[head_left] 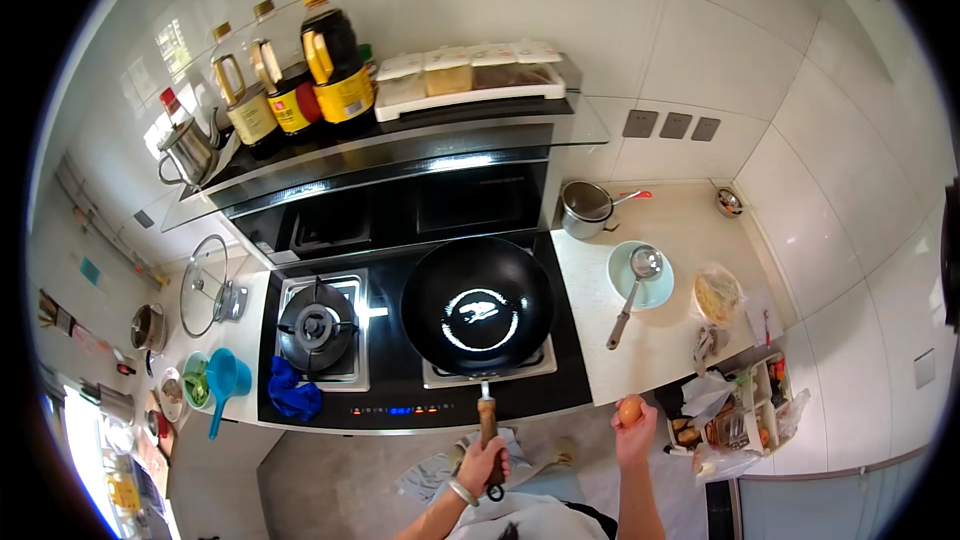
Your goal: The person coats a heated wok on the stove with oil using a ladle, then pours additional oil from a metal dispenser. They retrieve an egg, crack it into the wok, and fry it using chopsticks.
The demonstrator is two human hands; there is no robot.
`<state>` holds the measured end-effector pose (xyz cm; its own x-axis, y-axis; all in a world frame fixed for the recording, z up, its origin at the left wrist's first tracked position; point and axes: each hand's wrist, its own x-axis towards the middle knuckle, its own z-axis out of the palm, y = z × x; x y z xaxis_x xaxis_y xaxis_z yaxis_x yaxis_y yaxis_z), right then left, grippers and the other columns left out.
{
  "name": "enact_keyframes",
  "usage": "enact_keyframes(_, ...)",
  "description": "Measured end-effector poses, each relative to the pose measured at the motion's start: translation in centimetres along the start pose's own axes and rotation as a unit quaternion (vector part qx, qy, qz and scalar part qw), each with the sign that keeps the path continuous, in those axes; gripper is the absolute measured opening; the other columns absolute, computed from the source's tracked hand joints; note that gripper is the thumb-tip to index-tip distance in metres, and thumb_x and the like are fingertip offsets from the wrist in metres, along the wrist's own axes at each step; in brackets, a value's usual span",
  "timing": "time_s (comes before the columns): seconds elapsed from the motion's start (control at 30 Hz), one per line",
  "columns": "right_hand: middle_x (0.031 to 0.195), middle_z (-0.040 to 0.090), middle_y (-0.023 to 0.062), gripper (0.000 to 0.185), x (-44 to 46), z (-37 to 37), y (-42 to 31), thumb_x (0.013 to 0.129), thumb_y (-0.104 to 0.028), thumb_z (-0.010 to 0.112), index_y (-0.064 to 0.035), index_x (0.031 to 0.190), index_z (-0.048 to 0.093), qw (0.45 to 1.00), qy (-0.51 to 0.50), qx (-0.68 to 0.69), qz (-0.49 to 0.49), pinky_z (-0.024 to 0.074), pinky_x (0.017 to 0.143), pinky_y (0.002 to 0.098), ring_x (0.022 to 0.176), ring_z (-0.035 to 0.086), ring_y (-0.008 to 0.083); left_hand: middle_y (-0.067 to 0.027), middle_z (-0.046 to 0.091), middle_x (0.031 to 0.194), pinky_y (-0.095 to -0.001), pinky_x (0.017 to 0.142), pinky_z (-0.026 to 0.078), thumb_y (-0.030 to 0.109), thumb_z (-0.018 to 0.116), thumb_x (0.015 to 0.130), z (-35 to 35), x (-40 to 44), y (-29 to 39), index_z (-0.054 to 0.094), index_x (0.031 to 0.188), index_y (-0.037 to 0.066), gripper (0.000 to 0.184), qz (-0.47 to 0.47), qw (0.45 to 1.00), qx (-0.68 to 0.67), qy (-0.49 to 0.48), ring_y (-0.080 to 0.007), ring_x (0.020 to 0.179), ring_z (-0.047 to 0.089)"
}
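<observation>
My left hand (480, 469) is wrapped round the wooden handle of a black wok (430, 290), which sits on the right burner of the stove. A glossy patch shows in the bottom of the wok. In my right hand (634, 440) is a brown egg (630, 410), held near the front edge of the right counter, apart from the wok. Right of the stove lies a pale blue bowl (655, 292) with a metal skimmer (622, 325) resting across it.
The left burner (316, 324) has a blue cloth (293, 392) beside it. A blue ladle (228, 377) and a glass lid (203, 285) are further left. Sauce bottles (340, 75) and a spice box (470, 80) stand on the shelf. A metal pot (584, 210) is behind the bowl.
</observation>
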<state>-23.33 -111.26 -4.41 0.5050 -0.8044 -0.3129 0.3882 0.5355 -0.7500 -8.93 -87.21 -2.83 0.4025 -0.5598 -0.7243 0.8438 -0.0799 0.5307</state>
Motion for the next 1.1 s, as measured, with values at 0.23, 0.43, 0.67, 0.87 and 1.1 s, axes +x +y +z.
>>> enact_keyframes(0.23, 0.083, 0.056, 0.0095, 0.031, -5.2, 5.4, 4.2, 0.087, -0.031, 0.041, -0.0041, 0.096, 0.054, 0.999, 0.045, -0.016, 0.011, 0.0381, 0.057, 0.0272, 0.066, 0.047, 0.0169, -0.0023, 0.047, 0.064, -0.0277, 0.045, 0.045, 0.022, 0.055, 0.089, -1.7, -0.9, 2.1, 0.043, 0.085, 0.008, 0.018, -0.019, 0.999, 0.002, -0.035, -0.0128, 0.05, 0.049)
enact_keyframes(0.43, 0.083, 0.056, 0.0098, 0.033, -5.4, 5.6, 4.3, 0.088, -0.033, 0.04, -0.0043, 0.099, 0.053, 0.997, 0.046, -0.063, 0.018, 0.0391, 0.056, 0.0259, 0.066, 0.048, 0.0154, -0.0023, 0.047, 0.064, -0.0282, 0.045, 0.045, 0.021, 0.056, 0.088, -2.2, 0.1, 1.5, 0.043, 0.085, 0.009, 0.018, -0.013, 0.999, -0.003, -0.042, -0.0124, 0.049, 0.048)
enact_keyframes(0.67, 0.083, 0.056, 0.007, 0.032, -3.7, 5.7, 2.3, 0.087, -0.032, 0.044, -0.0037, 0.097, 0.054, 0.998, 0.013, -0.055, 0.018, 0.0399, 0.057, 0.026, 0.074, 0.051, 0.014, -0.0026, 0.049, 0.064, -0.0286, 0.046, 0.048, 0.023, 0.057, 0.087, -1.8, -0.5, 1.6, 0.046, 0.082, 0.007, 0.02, -0.008, 0.999, -0.007, -0.031, -0.013, 0.05, 0.051)
enact_keyframes(0.87, 0.084, 0.057, 0.0084, 0.033, -3.2, 5.4, 2.8, 0.088, -0.034, 0.044, -0.0048, 0.1, 0.054, 0.997, 0.017, -0.052, 0.054, 0.0385, 0.057, 0.025, 0.065, 0.047, 0.0139, -0.0048, 0.052, 0.074, -0.0336, 0.058, 0.056, 0.025, 0.061, 0.085, -2.2, -0.7, 1.9, 0.049, 0.088, 0.005, 0.024, -0.016, 0.999, 0.003, -0.046, -0.0164, 0.064, 0.057)
enact_keyframes(1.1, 0.083, 0.058, 0.0088, 0.031, -2.9, 5.1, 3.7, 0.087, -0.032, 0.044, -0.0053, 0.097, 0.055, 0.995, 0.007, -0.041, 0.09, 0.0388, 0.057, 0.0253, 0.065, 0.048, 0.0143, -0.0046, 0.052, 0.077, -0.0352, 0.061, 0.057, 0.026, 0.063, 0.085, -2.1, -0.6, 2.1, 0.051, 0.089, 0.005, 0.024, 0.007, 0.999, -0.002, -0.047, -0.0162, 0.066, 0.056)
